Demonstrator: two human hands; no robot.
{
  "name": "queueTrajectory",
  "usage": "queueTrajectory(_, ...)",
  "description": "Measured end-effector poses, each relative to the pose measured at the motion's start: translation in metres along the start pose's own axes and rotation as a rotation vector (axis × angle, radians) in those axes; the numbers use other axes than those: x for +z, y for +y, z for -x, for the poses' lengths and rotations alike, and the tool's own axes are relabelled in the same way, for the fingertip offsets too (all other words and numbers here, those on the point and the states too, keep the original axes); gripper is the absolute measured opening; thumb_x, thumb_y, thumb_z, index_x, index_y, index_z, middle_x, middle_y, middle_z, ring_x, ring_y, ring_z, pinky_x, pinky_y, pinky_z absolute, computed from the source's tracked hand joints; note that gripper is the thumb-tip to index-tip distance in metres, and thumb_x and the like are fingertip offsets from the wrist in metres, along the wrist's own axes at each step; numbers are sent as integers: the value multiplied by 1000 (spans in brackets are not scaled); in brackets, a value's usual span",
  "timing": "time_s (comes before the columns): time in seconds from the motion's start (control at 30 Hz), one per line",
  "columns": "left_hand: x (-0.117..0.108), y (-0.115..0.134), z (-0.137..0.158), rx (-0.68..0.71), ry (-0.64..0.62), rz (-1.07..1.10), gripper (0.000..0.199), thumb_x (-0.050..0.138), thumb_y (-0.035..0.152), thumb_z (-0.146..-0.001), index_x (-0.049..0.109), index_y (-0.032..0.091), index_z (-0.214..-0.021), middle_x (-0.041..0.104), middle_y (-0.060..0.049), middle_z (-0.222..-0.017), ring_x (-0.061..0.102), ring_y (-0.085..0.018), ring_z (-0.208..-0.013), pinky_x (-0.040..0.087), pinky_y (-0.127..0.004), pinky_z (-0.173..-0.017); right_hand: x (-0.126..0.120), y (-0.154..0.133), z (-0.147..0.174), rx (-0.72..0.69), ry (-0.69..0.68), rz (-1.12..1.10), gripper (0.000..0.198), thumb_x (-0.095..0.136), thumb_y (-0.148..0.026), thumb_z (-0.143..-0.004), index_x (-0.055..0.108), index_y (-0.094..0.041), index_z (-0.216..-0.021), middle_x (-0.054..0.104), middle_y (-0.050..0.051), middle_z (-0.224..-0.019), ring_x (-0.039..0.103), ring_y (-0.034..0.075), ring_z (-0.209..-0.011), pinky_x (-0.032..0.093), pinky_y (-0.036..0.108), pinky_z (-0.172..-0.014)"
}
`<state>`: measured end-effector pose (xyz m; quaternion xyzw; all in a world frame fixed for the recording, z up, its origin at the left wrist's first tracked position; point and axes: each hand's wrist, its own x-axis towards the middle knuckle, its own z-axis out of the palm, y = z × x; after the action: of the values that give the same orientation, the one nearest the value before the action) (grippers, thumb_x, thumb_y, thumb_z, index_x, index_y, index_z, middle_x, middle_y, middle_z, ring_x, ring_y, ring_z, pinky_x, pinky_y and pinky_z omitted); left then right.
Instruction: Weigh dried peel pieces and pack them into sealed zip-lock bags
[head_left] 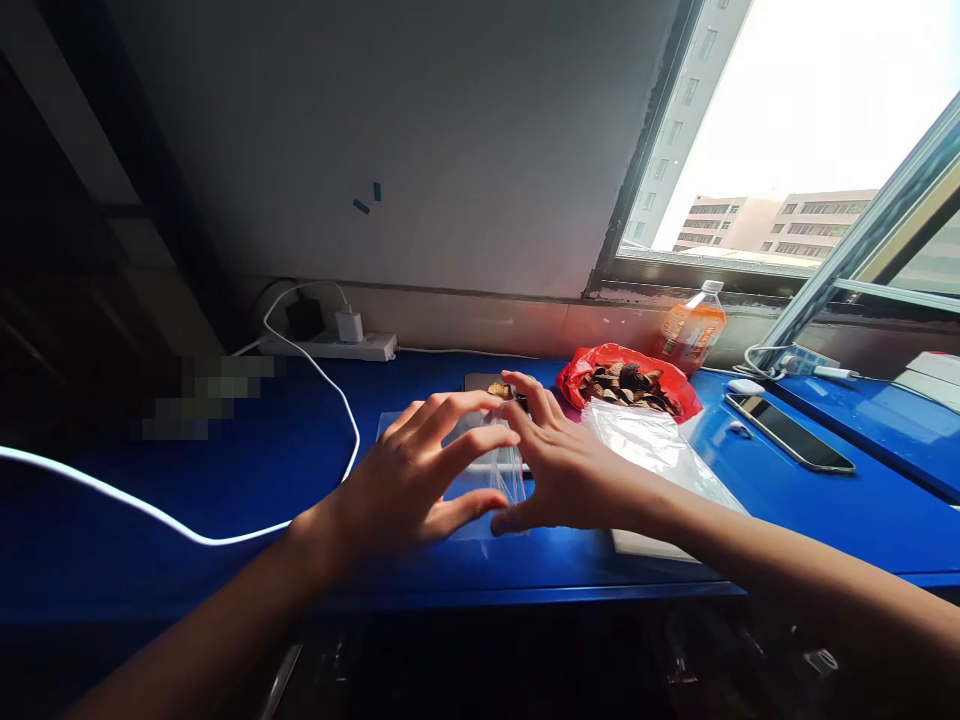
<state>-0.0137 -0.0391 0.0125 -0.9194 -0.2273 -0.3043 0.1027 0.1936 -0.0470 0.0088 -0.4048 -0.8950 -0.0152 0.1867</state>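
My left hand (431, 465) and my right hand (562, 460) face each other above the front of the blue table, their fingertips close together. Both have curved fingers, with thumbs apart from the fingers. Between and behind them is a clear plastic bag (480, 482), its folds showing near my right hand. I cannot tell whether the fingertips touch the plastic. Just beyond my fingers, a few dried brown slices (500, 390) lie on a dark flat object, partly hidden by my hands. Beyond my right wrist, a stack of clear plastic bags (652, 450) rests on the table.
A red bag (574, 375) of dried slices and an orange drink bottle (691, 328) stand at the back right. A phone (791, 435) and a small white case (745, 387) lie right. At left, a white cable (169, 518) runs from a power strip (375, 347).
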Motion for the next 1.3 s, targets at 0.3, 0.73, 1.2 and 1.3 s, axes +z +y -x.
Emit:
queueTrajectory(0.3, 12, -18, 5, -67, -75, 41, 88, 69, 53, -74, 19, 29, -142, 41, -15, -137, 41, -35, -127, 40, -59, -99, -31, 15, -35, -137, -119, -236, 37, 68, -36, -77, 60, -18, -108, 60, 9, -106, 58, 20, -96, 50, 36, -79)
queueTrajectory(0.73, 21, -88, -13, -286, 248, 290, 98, 79, 36, -64, 17, 29, -140, 38, -15, -138, 47, -32, -124, 41, -52, -103, 41, 82, -77, 224, -168, -1, 78, 52, -76, -70, 49, -23, -127, 53, 14, -117, 49, 32, -110, 42, 48, -84)
queueTrajectory(1.2, 43, -80, 2, -320, 134, 540, 103, 77, 46, -65, 10, 24, -140, 41, -20, -133, 43, -35, -127, 37, -59, -103, 57, 74, -78, 185, 77, 13, 11, 54, -28, -74, 50, -18, -71, 57, 4, -75, 46, 14, -66, 34, 27, -61)
queueTrajectory(1.3, 46, -82, 3, -321, 148, 480, 102, 77, 48, -65, 12, 26, -140, 40, -19, -134, 44, -36, -127, 38, -59, -102, 41, 75, -89, 224, 170, -197, 14, 55, -29, -73, 48, -18, -67, 56, 3, -71, 46, 12, -63, 35, 27, -60)
